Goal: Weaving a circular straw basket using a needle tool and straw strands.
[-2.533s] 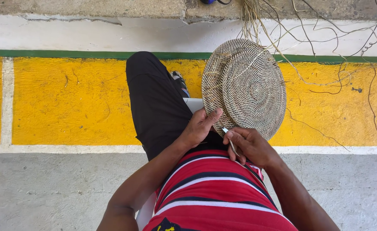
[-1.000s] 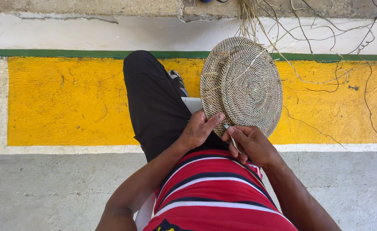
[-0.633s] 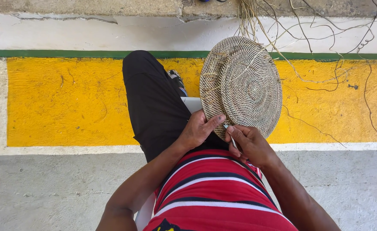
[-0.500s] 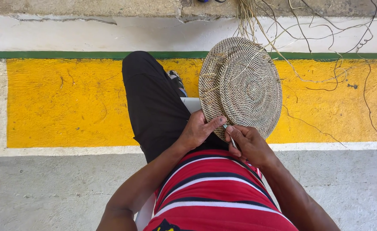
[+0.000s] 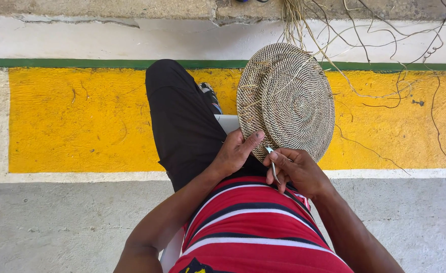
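A round woven disc (image 5: 287,98) of tan and dark coiled fibre stands tilted on my lap, its face toward me. My left hand (image 5: 235,150) grips its lower left rim, thumb laid along the edge. My right hand (image 5: 296,169) sits just below the disc's bottom edge, fingers pinched on a thin metal needle-like tool (image 5: 272,164) whose tip touches the rim. Loose pale fibre strands (image 5: 304,30) trail from the disc up toward the top of the view.
I sit with a black-trousered leg (image 5: 180,116) stretched forward over a yellow painted band (image 5: 81,116) edged by a green stripe and white lines. A bundle of straw and thin dark strands (image 5: 400,45) lies at the upper right. Grey concrete (image 5: 56,222) is beneath me.
The disc has tipped and shifted slightly left in my hands. My right hand has stayed at the lower rim with the tool.
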